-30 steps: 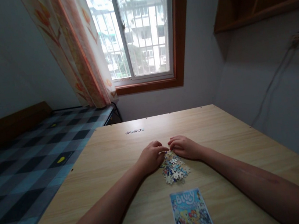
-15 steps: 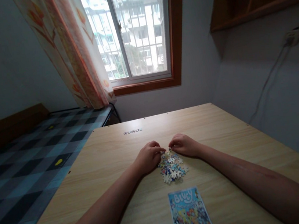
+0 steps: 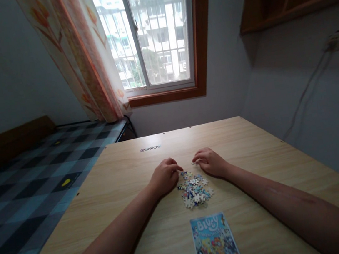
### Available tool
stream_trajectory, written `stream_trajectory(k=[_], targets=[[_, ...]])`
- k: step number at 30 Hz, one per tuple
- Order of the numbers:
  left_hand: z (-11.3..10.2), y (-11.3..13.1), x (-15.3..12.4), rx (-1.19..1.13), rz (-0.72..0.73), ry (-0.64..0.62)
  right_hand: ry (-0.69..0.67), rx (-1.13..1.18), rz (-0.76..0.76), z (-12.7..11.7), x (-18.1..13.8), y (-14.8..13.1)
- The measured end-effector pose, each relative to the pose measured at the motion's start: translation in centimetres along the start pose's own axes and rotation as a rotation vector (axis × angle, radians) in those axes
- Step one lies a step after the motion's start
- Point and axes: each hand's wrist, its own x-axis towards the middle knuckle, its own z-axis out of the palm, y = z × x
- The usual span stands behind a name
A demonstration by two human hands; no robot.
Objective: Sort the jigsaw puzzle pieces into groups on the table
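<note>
1. Pile of small, knobbed, cardboard-looking jigsaw pieces in blue and cream (image 3: 195,190) lies loose on the light wood-grain table (image 3: 115,172), pieces overlapping, several with pale faces up.
2. Curled bare left hand (image 3: 164,176) rests at the pile's far left edge, index finger stretched to the outermost pieces, the others tucked under; whether they pinch anything I cannot tell. One light fingertip seems right for sliding a piece free without dragging its neighbours.
3. Bent-fingered bare right hand (image 3: 211,162) sits just beyond the pile's far right edge, one small pale jigsaw piece (image 3: 194,163) at its fingertips; gripped or merely pressed to the table, I cannot tell. Taking it by the edges should leave its face readable.
4. Working from the pile's rim inward would probably scatter less than digging into the thick middle.
5. Short row of small, multicoloured jigsaw pieces (image 3: 150,148) lies well beyond the pile, to its left; a low wrist could knock it askew.
6. Blue rectangular printed sheet headed "BLUEY" (image 3: 216,242) lies picture up on the pile's near side, apart from it. Forearms set wide leave it visible for comparing colours.
</note>
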Motion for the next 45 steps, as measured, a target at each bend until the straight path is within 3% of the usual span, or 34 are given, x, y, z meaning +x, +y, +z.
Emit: stream_trajectory(k=[4, 12, 16, 24, 32, 38, 45], targets=[[-0.2, 0.1, -0.1, -0.015, 0.043, -0.011, -0.018, -0.015, 0.025, 0.0, 0.1, 0.2], [0.0, -0.4, 0.1, 0.026, -0.041, 0.023, 0.034, 0.033, 0.164, -0.4, -0.1, -0.1], [-0.3, 0.1, 0.0, 0.024, 0.052, 0.016, 0.078, 0.031, 0.205, -1.0, 0.0, 0.2], [-1.1, 1.8, 0.0, 0.004, 0.276, -0.109, 0.026, -0.046, 0.036, -0.1, -0.1, 1.6], [-0.9, 1.7, 0.2, 0.073, 0.218, -0.147, -0.018, 0.044, -0.057, -0.6, -0.1, 0.9], [-0.6, 1.4, -0.1, 0.002, 0.168, -0.092, -0.087, 0.158, -0.106, -1.7, -0.1, -0.2], [-1.4, 2.2, -0.3, 0.003, 0.209, -0.102, -0.211, 0.170, -0.129, -1.7, -0.2, -0.1]])
